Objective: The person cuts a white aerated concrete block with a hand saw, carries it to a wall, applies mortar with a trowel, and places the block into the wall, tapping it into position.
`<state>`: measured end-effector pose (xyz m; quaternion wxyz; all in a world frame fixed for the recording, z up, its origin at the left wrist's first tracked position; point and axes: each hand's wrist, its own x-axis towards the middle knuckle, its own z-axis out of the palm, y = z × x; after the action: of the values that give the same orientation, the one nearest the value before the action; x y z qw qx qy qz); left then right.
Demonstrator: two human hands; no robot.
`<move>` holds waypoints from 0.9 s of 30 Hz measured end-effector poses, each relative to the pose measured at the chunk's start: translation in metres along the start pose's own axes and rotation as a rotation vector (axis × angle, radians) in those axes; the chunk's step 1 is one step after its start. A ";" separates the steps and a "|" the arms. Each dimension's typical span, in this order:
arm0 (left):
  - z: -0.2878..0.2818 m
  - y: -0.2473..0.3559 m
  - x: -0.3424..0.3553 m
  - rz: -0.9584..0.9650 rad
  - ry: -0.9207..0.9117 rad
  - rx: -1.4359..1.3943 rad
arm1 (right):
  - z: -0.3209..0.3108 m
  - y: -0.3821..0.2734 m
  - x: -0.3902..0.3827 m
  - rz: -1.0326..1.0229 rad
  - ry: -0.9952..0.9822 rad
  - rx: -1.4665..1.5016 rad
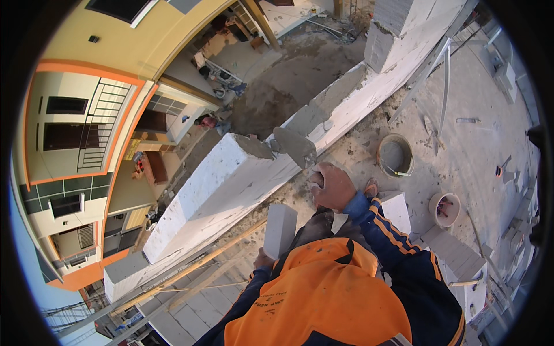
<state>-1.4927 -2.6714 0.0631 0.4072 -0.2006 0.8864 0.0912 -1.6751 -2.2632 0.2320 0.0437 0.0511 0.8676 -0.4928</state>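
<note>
My right hand (332,187) is closed round the handle of a trowel. The trowel's grey, mortar-smeared blade (294,146) rests at the top of a white block wall (202,199), in a low gap between two higher blocks. Wet grey mortar (257,146) coats the block end left of the blade. Down by my left side, my left hand (264,259) grips a small pale block (281,230) that stands upright in it. Most of the left fingers are hidden behind this block and my sleeve.
A round bucket of grey mortar (395,155) stands on the floor at right, with a white pail (444,209) nearer me. Stacked pale blocks (453,251) lie at lower right. Wooden poles (196,268) run along the wall's near side. Beyond the wall the ground drops well below.
</note>
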 end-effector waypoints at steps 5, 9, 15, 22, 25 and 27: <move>-0.003 0.009 0.001 -0.008 -0.001 0.010 | -0.003 0.020 0.009 0.016 -0.115 0.198; -0.008 0.020 -0.004 0.027 0.037 -0.004 | -0.010 0.045 0.014 0.069 -0.067 0.233; -0.008 0.038 -0.003 0.020 0.000 0.085 | -0.067 0.094 -0.004 0.010 0.109 0.278; -0.002 0.059 0.002 0.092 0.004 0.193 | -0.159 0.254 -0.089 0.491 0.393 0.071; -0.003 0.089 -0.013 0.184 0.057 0.150 | -0.183 0.371 -0.104 0.742 0.297 -0.231; -0.003 0.119 -0.027 0.096 0.038 0.190 | -0.184 0.453 -0.098 0.790 0.247 -0.558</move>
<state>-1.5299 -2.5568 0.0855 0.4027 -0.1199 0.9072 0.0226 -1.5230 -1.8794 -0.0469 0.1359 0.4200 0.8795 -0.1780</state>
